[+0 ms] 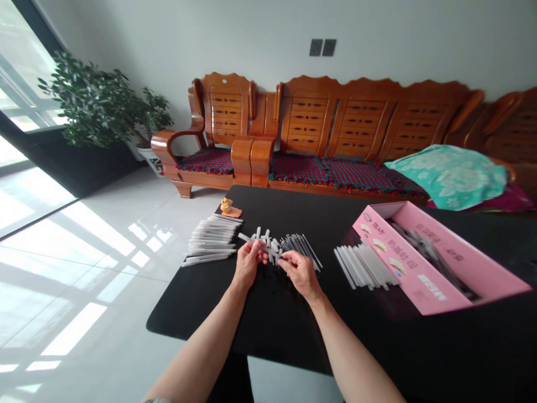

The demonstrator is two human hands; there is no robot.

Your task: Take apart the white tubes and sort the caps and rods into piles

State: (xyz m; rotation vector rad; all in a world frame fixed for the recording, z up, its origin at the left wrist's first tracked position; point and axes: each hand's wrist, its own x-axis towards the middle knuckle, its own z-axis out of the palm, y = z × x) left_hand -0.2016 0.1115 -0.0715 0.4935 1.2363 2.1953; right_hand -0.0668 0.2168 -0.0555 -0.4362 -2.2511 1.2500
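Observation:
Over the middle of the black table, my left hand (247, 264) is closed around a slim whitish pen-like stick (244, 238). My right hand (302, 273) pinches the same piece at its right end, fingers pressed together. Just behind my fingers lies a loose heap of short white cap-like pieces (267, 232). Thin dark rods resembling pen refills (300, 246) form a bundle beyond my right hand. To the left is a row of whitish sticks with dark ends (212, 240). Pale translucent tubes (364, 266) lie side by side to the right.
A pink open box (411, 268) with dark thin items inside stands on the table's right. A small yellow figure on an orange base (229, 207) sits at the far left corner. Wooden seats (310, 120) line the wall, with a turquoise cloth (453, 173) on one.

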